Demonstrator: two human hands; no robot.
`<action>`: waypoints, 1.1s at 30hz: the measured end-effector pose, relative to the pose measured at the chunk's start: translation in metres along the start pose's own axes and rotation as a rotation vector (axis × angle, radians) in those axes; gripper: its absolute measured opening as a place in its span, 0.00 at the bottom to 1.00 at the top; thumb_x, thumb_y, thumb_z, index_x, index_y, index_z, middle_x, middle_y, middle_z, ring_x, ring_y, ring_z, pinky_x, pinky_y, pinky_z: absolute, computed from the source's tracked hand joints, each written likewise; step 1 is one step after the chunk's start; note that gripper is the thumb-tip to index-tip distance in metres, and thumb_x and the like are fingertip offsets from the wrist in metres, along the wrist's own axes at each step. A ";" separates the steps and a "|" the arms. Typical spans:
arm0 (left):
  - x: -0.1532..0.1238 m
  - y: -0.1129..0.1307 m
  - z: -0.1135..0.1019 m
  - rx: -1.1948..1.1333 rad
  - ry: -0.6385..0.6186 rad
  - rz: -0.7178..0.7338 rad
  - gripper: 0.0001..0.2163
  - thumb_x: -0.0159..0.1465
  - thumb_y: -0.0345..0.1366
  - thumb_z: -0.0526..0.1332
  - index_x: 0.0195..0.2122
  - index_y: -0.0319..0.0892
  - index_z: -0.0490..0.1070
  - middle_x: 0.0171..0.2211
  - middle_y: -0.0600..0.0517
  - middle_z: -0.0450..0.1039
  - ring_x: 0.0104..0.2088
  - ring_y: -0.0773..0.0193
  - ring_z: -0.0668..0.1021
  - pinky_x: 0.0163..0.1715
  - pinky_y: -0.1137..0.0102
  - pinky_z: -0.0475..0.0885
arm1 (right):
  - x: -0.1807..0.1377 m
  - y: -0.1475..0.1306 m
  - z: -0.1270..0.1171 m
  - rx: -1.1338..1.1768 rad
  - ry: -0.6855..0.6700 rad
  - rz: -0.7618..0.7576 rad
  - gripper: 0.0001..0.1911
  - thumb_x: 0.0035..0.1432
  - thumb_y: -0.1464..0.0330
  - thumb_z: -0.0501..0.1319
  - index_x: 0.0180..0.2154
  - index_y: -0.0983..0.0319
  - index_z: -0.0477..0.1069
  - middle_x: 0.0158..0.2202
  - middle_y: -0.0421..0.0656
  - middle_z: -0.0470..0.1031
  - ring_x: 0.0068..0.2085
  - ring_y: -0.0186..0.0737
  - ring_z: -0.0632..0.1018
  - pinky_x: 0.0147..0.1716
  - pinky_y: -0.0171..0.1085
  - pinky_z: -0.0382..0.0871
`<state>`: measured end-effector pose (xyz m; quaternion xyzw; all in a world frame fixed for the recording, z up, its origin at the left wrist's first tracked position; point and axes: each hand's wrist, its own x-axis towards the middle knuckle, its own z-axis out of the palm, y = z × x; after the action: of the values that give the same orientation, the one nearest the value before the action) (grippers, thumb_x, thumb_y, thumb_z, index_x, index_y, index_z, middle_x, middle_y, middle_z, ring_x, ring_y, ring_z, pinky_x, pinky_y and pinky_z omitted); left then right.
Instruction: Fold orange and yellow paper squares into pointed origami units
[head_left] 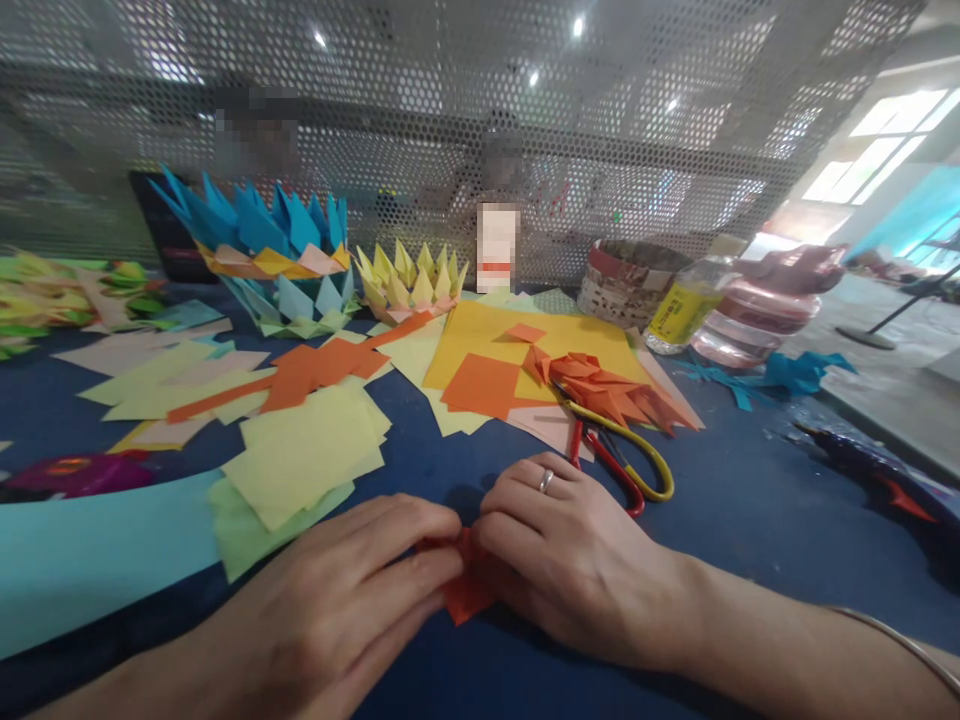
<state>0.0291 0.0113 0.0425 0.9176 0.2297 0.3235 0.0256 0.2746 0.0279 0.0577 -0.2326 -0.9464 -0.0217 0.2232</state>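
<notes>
Between my two hands, low over the dark blue tabletop, is a small piece of orange paper (469,590), partly hidden by my fingers. My left hand (352,580) closes on its left side, fingertips pressed to the paper. From the right, my right hand (570,560), with a ring on one finger, grips the other side with bent fingers. Just beyond the right hand lie scissors (626,455) with red and yellow handles. Folded orange paper pieces (600,385) and a flat orange square (481,385) rest on yellow sheets (555,345).
Pale yellow squares (307,455) and a light blue sheet (97,560) lie to the left. Behind stand a blue folded-paper ring (277,230), a yellow one (412,275), a round basket (630,280), a yellow-labelled bottle (682,305) and a pink bottle (757,310). A glue gun (862,465) lies right.
</notes>
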 end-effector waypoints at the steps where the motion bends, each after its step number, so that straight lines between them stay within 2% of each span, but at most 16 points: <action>1: 0.000 0.001 0.000 0.007 0.008 -0.011 0.11 0.78 0.28 0.51 0.51 0.43 0.72 0.47 0.51 0.78 0.47 0.68 0.81 0.51 0.78 0.75 | 0.000 0.000 0.000 0.004 0.003 0.000 0.12 0.72 0.74 0.56 0.34 0.62 0.72 0.35 0.44 0.76 0.36 0.41 0.73 0.42 0.40 0.67; 6: 0.000 0.000 0.000 0.014 -0.019 -0.020 0.10 0.78 0.33 0.53 0.53 0.44 0.72 0.48 0.50 0.80 0.48 0.66 0.83 0.52 0.77 0.78 | 0.001 -0.001 -0.003 0.086 -0.021 0.055 0.14 0.75 0.72 0.54 0.36 0.63 0.74 0.37 0.45 0.78 0.37 0.42 0.74 0.43 0.41 0.69; 10: -0.003 -0.002 0.000 -0.033 -0.065 -0.021 0.10 0.77 0.30 0.54 0.54 0.44 0.73 0.50 0.50 0.79 0.48 0.66 0.82 0.51 0.76 0.78 | 0.003 -0.002 -0.006 0.154 -0.029 0.244 0.12 0.75 0.70 0.55 0.39 0.63 0.75 0.36 0.45 0.78 0.38 0.43 0.75 0.40 0.41 0.67; 13: -0.005 0.000 0.001 -0.037 -0.048 -0.019 0.11 0.76 0.29 0.54 0.53 0.43 0.74 0.50 0.49 0.79 0.48 0.65 0.82 0.51 0.74 0.78 | 0.003 -0.004 -0.003 0.154 -0.036 0.364 0.06 0.69 0.70 0.64 0.36 0.62 0.73 0.35 0.43 0.76 0.36 0.42 0.74 0.37 0.40 0.65; 16: -0.003 0.002 0.002 -0.009 -0.030 -0.021 0.10 0.75 0.28 0.55 0.51 0.44 0.74 0.48 0.49 0.78 0.47 0.62 0.80 0.48 0.70 0.78 | 0.002 -0.005 0.000 0.233 -0.024 0.424 0.08 0.60 0.74 0.69 0.33 0.62 0.72 0.33 0.41 0.75 0.35 0.40 0.73 0.37 0.38 0.65; 22: -0.001 0.003 0.001 -0.016 -0.024 -0.029 0.12 0.73 0.24 0.55 0.49 0.44 0.74 0.45 0.49 0.77 0.44 0.61 0.79 0.43 0.67 0.76 | 0.002 -0.009 0.000 0.368 0.016 0.467 0.10 0.57 0.81 0.66 0.33 0.61 0.71 0.31 0.39 0.76 0.33 0.37 0.74 0.36 0.36 0.66; 27: -0.006 0.004 0.001 -0.048 -0.063 -0.054 0.17 0.72 0.20 0.51 0.51 0.43 0.73 0.45 0.49 0.76 0.43 0.63 0.79 0.43 0.71 0.77 | 0.002 -0.014 -0.002 0.467 0.005 0.498 0.16 0.55 0.84 0.62 0.43 0.61 0.71 0.35 0.39 0.79 0.35 0.37 0.77 0.38 0.36 0.69; 29: -0.008 0.003 0.002 -0.004 -0.035 -0.054 0.18 0.72 0.20 0.50 0.55 0.42 0.71 0.48 0.48 0.76 0.46 0.64 0.79 0.46 0.73 0.77 | 0.002 -0.012 -0.002 0.403 0.011 0.480 0.12 0.59 0.81 0.64 0.42 0.61 0.72 0.38 0.41 0.79 0.39 0.39 0.77 0.41 0.38 0.70; 31: -0.010 0.002 0.005 0.061 0.011 -0.069 0.17 0.74 0.22 0.51 0.58 0.41 0.70 0.50 0.47 0.75 0.49 0.65 0.79 0.51 0.75 0.76 | 0.003 -0.009 -0.003 0.325 -0.019 0.461 0.08 0.60 0.74 0.70 0.39 0.61 0.73 0.38 0.42 0.77 0.39 0.41 0.76 0.41 0.40 0.69; 33: -0.010 0.001 0.007 0.108 0.059 -0.094 0.13 0.76 0.25 0.52 0.58 0.41 0.69 0.52 0.48 0.74 0.52 0.66 0.78 0.56 0.77 0.73 | 0.004 -0.006 -0.004 0.285 -0.061 0.452 0.13 0.56 0.68 0.76 0.37 0.61 0.74 0.37 0.41 0.76 0.38 0.42 0.75 0.39 0.40 0.68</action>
<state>0.0265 0.0067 0.0312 0.8959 0.2900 0.3362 -0.0155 0.2706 0.0232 0.0633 -0.4049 -0.8701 0.1694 0.2241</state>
